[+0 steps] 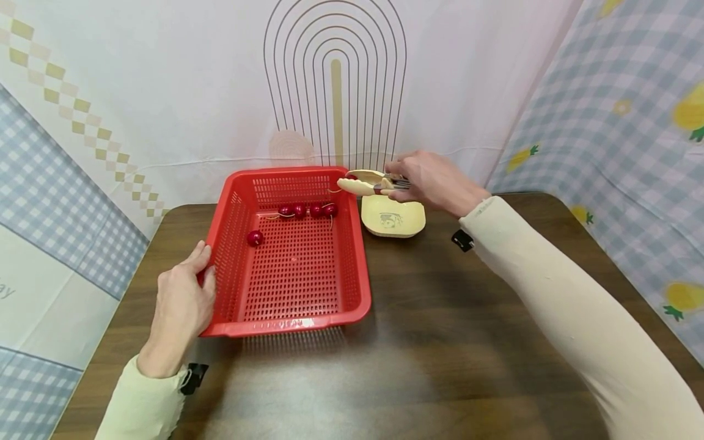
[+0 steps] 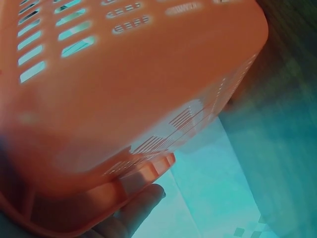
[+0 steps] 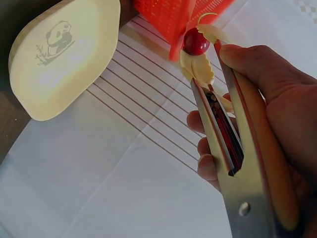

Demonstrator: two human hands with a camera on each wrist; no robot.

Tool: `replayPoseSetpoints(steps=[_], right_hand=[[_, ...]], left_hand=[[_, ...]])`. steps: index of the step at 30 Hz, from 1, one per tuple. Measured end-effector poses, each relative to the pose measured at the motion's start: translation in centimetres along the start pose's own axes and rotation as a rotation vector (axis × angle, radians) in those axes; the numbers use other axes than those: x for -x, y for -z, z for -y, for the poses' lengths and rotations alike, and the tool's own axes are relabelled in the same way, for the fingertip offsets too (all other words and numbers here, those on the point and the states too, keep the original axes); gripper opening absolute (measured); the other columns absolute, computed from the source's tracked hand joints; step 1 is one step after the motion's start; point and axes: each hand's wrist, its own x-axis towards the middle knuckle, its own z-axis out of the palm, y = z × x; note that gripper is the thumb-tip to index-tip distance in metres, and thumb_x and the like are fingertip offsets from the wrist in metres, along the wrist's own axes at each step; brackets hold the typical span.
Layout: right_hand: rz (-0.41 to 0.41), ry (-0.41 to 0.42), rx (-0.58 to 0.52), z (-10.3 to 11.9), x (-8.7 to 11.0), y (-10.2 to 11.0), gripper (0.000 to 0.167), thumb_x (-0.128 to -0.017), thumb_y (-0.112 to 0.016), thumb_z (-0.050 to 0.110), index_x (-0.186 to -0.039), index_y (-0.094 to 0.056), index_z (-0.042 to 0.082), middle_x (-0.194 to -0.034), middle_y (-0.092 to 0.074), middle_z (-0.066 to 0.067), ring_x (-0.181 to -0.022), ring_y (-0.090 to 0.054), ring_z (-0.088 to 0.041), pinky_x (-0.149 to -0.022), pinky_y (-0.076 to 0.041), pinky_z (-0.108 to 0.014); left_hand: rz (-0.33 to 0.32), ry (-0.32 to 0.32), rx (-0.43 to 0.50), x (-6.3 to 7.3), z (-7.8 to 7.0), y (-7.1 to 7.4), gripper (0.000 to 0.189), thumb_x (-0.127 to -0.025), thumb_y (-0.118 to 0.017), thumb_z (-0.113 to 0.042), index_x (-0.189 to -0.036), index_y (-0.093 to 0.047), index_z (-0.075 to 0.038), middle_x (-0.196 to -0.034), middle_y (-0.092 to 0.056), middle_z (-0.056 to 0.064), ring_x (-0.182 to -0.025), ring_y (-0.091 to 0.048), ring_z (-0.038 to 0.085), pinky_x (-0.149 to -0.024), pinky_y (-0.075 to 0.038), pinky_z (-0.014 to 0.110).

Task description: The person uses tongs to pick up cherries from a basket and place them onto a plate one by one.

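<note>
Pinching one cherry (image 3: 196, 41) in the tips of the tongs (image 3: 250, 196), that's me on the right! My right hand (image 1: 434, 183) has its fingers curled round the handles, and the fruit sits up by the far right corner of the basket (image 1: 360, 263), stem poking out. Over on the other side, my left hand (image 1: 184, 296) grips the basket's left rim, fingers bent round it, thumb against the wall.

Now the count: five cherries (image 1: 255, 238) lie in the basket, four strung along the far end, one off by itself to the left. And the bowl (image 1: 393, 223), just beside the basket on the surface (image 1: 418, 342)? Only its printed panda, no fruit in sight. Which way this cherry is bound, I cannot tell. If inward, I'd call it five done, this one left; if outward, none has landed in the bowl, and five remain after this one.
</note>
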Motion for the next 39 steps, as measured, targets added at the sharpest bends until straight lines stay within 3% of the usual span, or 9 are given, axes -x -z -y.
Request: replayPoseSetpoints(steps=[11,18,31,39], right_hand=[[0.006,-0.008,-0.02,-0.9,0.7,-0.2,0.023,-0.092,-0.076,0.025,-0.088,-0.061,0.009,-0.08,-0.061,-0.007,-0.075,-0.057,-0.023,-0.068,-0.051,-0.038],[0.019,-0.031,-0.029,-1.5,1.1,-0.3,0.019,-0.093,-0.075,0.025,-0.09,-0.064,0.01,-0.079,-0.062,-0.006,-0.075,-0.056,-0.022,-0.07,-0.05,-0.037],[0.011,-0.051,-0.045,-2.6,2.1,-0.6,0.021,-0.093,-0.074,0.024,-0.086,-0.058,0.012,-0.073,-0.055,-0.005,-0.069,-0.051,-0.02,-0.062,-0.04,-0.032],[0.052,-0.091,-0.018,-3.3,2.5,-1.1,0.017,-0.094,-0.071,0.025,-0.088,-0.06,0.014,-0.073,-0.056,-0.004,-0.067,-0.051,-0.02,-0.059,-0.04,-0.031]], left_hand=[[-0.009,-0.04,-0.016,0.1,0.0,0.1,0.043,-0.101,-0.055,-0.005,-0.144,-0.054,0.002,-0.149,-0.05,0.02,-0.131,-0.054,0.048,-0.103,-0.047,0.064],[-0.007,-0.058,-0.015,0.1,0.2,0.1,0.048,-0.097,-0.062,-0.003,-0.143,-0.053,0.005,-0.15,-0.05,0.022,-0.129,-0.054,0.051,-0.102,-0.047,0.064],[-0.037,-0.054,-0.007,0.2,0.0,0.0,0.043,-0.099,-0.06,-0.005,-0.14,-0.057,0.005,-0.148,-0.053,0.021,-0.128,-0.055,0.05,-0.103,-0.047,0.063],[-0.03,-0.037,-0.007,0.1,0.0,-0.1,0.043,-0.1,-0.056,-0.006,-0.142,-0.056,0.003,-0.149,-0.052,0.019,-0.129,-0.055,0.049,-0.102,-0.047,0.064]])
